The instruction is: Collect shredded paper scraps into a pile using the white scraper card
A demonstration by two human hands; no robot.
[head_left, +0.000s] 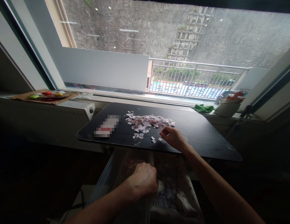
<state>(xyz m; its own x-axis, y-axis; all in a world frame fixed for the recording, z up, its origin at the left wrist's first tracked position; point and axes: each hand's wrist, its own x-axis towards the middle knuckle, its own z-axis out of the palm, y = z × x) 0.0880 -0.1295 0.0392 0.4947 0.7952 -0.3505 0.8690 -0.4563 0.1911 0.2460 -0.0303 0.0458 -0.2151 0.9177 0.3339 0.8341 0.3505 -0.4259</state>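
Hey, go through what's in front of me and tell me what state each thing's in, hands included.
Paper pieces: loosely heaped, some scattered.
Black table: bearing the paper pieces.
Left hand: curled, lower than the black table; contents hidden.
Right hand: half-curled beside the paper pieces; grip unclear.
Pixelated item: lying on the black table, details obscured.
Green cloth: crumpled.
Cardboard: flat, colourful items on it.

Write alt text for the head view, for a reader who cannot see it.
A person's right hand is beside a heap of small pale pieces on a dark table by a window; the left hand, fingers mostly hidden, is nearer the camera.
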